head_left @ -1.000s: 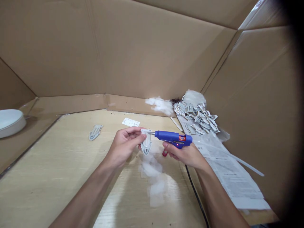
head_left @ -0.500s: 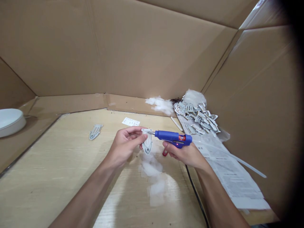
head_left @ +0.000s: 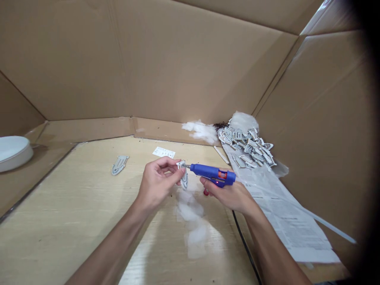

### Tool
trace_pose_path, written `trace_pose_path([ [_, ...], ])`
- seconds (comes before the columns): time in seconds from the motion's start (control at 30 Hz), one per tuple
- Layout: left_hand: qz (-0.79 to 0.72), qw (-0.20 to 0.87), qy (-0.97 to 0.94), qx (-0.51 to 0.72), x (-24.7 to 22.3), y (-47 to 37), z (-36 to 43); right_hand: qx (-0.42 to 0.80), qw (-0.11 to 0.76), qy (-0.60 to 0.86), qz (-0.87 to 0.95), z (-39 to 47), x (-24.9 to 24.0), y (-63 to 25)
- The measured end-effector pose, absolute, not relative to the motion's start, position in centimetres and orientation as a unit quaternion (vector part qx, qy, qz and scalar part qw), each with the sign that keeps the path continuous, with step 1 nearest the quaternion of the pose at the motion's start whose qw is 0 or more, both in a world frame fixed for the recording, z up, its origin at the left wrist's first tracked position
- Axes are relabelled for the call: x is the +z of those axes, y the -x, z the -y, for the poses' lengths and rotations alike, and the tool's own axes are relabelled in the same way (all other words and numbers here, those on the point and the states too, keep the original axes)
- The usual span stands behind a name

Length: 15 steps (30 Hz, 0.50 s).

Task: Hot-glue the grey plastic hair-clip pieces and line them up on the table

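Note:
Between the thumb and fingers of my left hand (head_left: 158, 180) is a small pale grey, pointed cut-out piece (head_left: 184, 180), held upright and turned partly edge-on. My right hand (head_left: 227, 194) grips a blue hot glue gun (head_left: 209, 173) with a long translucent glue stick (head_left: 329, 227) trailing from its back. The gun's metal nozzle meets the upper part of the piece, close to my left thumb. A small red light glows on the gun's side. Another grey cut-out piece (head_left: 120, 165) lies on the table to the left.
Many similar pieces (head_left: 247, 146) are heaped on printed paper (head_left: 292, 221) at the right. White fluffy filling (head_left: 202, 131) lies at the back, thin white sheets (head_left: 192, 225) in front. A printed card (head_left: 164, 152), a white round container (head_left: 14, 153) and a black cord (head_left: 245, 245) are around.
The held piece has turned more edge-on. My right hand and the glue gun have shifted slightly left, and the gun's rear and glue stick tilt lower.

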State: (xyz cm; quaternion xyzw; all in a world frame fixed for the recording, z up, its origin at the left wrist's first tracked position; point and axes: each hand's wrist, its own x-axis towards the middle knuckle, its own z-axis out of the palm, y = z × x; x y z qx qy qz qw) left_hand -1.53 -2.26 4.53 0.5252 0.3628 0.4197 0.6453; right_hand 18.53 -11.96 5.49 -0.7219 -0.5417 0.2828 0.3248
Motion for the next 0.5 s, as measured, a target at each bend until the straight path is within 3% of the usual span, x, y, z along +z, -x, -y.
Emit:
trace_pose_path([
  [0.1,-0.364,0.636,-0.531,0.427,4.2,1.4,2.2,0.246,0.366,0.669,0.598,11.8,5.0,-17.6],
  [0.33,-0.422,0.637,-0.469,0.443,3.8,1.7,0.7,-0.055,0.481,0.616,0.621,11.6,3.5,-15.4],
  [0.4,-0.459,0.622,-0.458,0.439,3.7,2.5,-0.3,-0.066,0.499,0.661,0.556,11.5,3.7,-15.9],
  [0.5,-0.545,0.527,-0.501,0.418,3.4,4.6,-2.1,0.018,0.509,0.747,0.427,11.0,3.9,-17.9],
])
